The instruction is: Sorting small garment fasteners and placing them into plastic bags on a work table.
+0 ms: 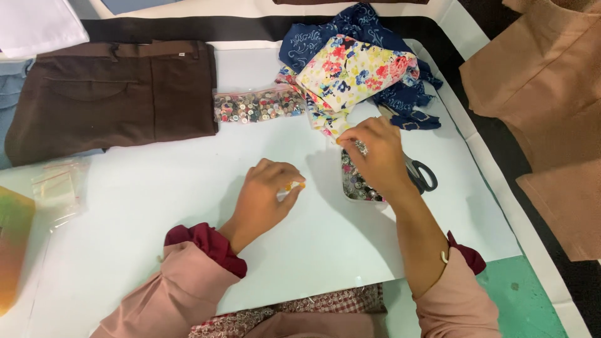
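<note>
Small yellow-orange buttons (294,186), pinched at fingertips on the white sheet. Another tiny orange button (339,141), gripped just above an open bag of mixed buttons (357,183), lying flat near the sheet's middle, partly hidden.

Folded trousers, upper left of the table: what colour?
Dark brown, plain with no pattern. The folded trousers show best in the head view, which is the only one.
</note>
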